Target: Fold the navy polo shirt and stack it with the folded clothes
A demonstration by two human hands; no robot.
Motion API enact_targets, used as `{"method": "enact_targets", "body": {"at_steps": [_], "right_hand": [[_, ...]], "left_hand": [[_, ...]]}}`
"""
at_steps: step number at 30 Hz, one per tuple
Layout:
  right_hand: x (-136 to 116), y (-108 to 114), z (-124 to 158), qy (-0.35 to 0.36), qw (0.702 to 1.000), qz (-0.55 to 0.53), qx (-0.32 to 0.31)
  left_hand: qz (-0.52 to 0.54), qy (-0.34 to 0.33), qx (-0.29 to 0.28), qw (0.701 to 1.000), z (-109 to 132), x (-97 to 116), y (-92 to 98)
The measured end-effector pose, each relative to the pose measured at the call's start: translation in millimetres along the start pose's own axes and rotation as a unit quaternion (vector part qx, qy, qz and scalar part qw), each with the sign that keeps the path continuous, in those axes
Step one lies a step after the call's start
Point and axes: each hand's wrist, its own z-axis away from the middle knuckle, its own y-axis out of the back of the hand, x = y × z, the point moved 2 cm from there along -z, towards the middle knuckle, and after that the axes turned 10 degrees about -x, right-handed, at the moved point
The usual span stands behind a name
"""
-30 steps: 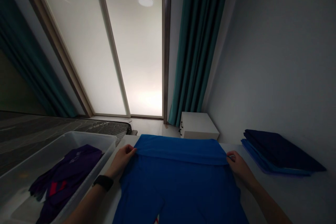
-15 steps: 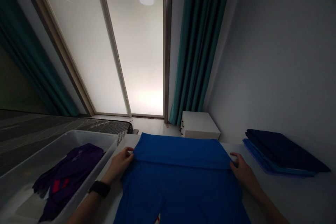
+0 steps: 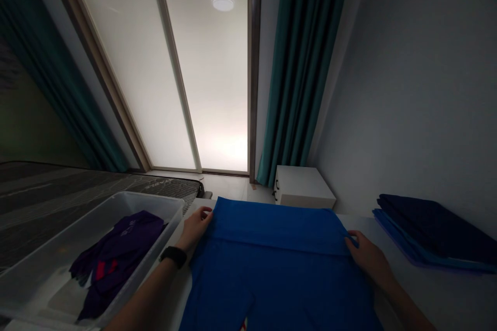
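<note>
A blue shirt [image 3: 279, 284] lies spread on the white table [image 3: 411, 289] in front of me. Its far part is folded back toward me as a flat band [image 3: 275, 225] across the full width. At the band's left edge, my left hand [image 3: 197, 225], with a black watch on the wrist, pinches the fabric between thumb and fingers. My right hand [image 3: 363, 252] grips the right edge of the band in the same way, near the fold line. A small red and white patch shows at the bottom of the picture, among the shirt's folds.
Left of the table, a clear plastic bin [image 3: 163, 204] holds purple clothing [image 3: 124, 248] with red parts. Folded dark and blue garments [image 3: 435, 227] are stacked at the right. Behind stand a white cabinet [image 3: 305, 186], a teal curtain [image 3: 306, 72] and a mattress [image 3: 97, 189].
The view has turned a little left, so everything sits farther right. Both hands have slid slightly toward the far corners of the band, still pinching the shirt.
</note>
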Motion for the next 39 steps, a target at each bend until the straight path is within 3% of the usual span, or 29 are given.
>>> {"method": "enact_targets", "body": {"at_steps": [9,15,25,33,39], "right_hand": [[2.6,5.4,4.6,0.037,0.996,-0.084,0.020],[-0.2,11.5,0.4,0.024,0.999,-0.003,-0.039],[-18.0,11.0,-42.4,-0.010,0.999,-0.015,-0.032],[-33.6,16.6,-88.9,-0.022,0.998,-0.044,-0.036],[-35.8,14.7,-99.0,-0.059,0.998,-0.022,-0.018]], "left_hand": [[-0.061,-0.029,0.016,0.998,-10.8,-2.1,-10.1],[-0.095,-0.019,-0.016,0.995,-21.4,4.9,-6.3],[-0.102,0.061,0.004,0.993,-59.8,18.8,-9.8],[-0.096,0.080,-0.004,0.992,-75.1,26.6,-5.3],[-0.079,0.076,0.016,0.994,-84.1,20.8,-7.6]]}}
